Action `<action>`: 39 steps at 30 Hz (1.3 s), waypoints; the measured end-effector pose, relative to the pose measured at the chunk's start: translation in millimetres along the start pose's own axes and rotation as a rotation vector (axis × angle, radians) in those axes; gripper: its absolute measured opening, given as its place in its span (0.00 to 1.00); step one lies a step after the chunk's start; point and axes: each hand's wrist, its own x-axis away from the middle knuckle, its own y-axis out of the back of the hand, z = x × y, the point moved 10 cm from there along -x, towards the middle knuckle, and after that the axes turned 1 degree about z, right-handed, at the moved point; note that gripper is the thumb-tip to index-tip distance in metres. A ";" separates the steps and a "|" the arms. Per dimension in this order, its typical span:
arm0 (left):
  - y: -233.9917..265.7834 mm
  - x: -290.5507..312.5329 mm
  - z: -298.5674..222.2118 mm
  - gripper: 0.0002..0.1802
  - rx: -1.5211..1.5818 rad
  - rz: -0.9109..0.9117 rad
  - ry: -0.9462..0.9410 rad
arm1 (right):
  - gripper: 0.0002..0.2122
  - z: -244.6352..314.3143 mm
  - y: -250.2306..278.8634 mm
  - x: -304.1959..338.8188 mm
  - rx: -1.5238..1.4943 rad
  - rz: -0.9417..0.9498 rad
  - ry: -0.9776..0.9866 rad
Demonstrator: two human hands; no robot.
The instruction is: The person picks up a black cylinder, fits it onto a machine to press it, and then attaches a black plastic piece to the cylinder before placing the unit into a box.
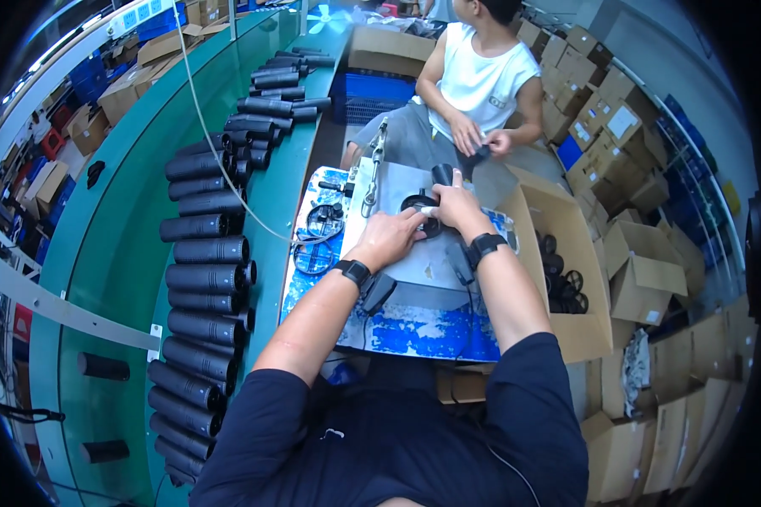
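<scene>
Both my hands meet over the metal plate (406, 266) on the worktable. My left hand (391, 238) is bent, its fingertips pressed on a black round part (414, 203) lying on the plate. My right hand (458, 209) is closed around a short black cylinder (442, 174); one finger points up beside it, and a white-covered fingertip reaches to the round part. My fingers hide much of the round part. A metal toggle clamp (376, 169) stands left of my hands. Black rings (324, 221) lie on the blue, worn tabletop at the left.
Many black tubes (207, 276) lie in rows on the green conveyor (266, 245) at left. An open carton (596, 287) with black wheel-like parts (566, 283) stands at right. Two black cabled blocks (379, 294) are near my wrists. A person (486, 80) sits opposite, handling a dark part.
</scene>
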 end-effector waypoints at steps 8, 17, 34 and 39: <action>28.0 11.5 1.8 0.16 0.153 -0.152 0.040 | 0.36 -14.3 40.2 6.9 -1.196 -0.502 0.179; 43.8 17.5 12.6 0.16 0.384 -0.336 0.120 | 0.28 -16.0 -10.5 6.0 -1.480 -0.458 0.271; 96.9 37.4 101.6 0.11 0.300 -0.612 0.339 | 0.34 17.0 33.8 52.1 -0.557 -0.479 0.087; 57.0 32.9 189.7 0.15 0.216 -0.359 0.532 | 0.35 10.1 26.6 37.4 -0.766 -0.269 0.186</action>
